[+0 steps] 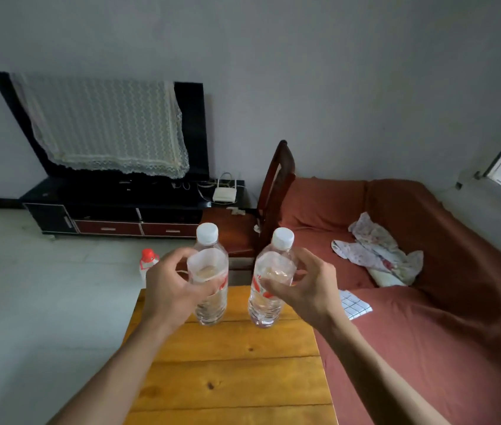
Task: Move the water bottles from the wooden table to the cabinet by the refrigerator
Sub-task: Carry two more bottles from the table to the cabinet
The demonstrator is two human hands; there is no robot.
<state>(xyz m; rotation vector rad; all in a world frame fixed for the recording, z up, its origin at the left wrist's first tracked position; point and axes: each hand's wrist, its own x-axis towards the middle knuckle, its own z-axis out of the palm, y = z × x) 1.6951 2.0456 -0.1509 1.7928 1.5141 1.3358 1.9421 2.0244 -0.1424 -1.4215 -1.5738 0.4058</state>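
Observation:
Two clear water bottles with white caps and red labels stand upright side by side at the far end of the wooden table (227,372). My left hand (172,289) grips the left bottle (210,305) around its upper body. My right hand (304,286) grips the right bottle (263,308) at its shoulder, fingers curled round it. Whether the bottle bases touch the tabletop or hang just above it is unclear. The cabinet and the refrigerator are out of view.
A third bottle with a red cap (148,262) stands on the floor left of the table. A red-covered sofa (426,302) with crumpled cloth borders the table's right side. A wooden chair (273,191) and a dark TV stand (114,210) lie beyond.

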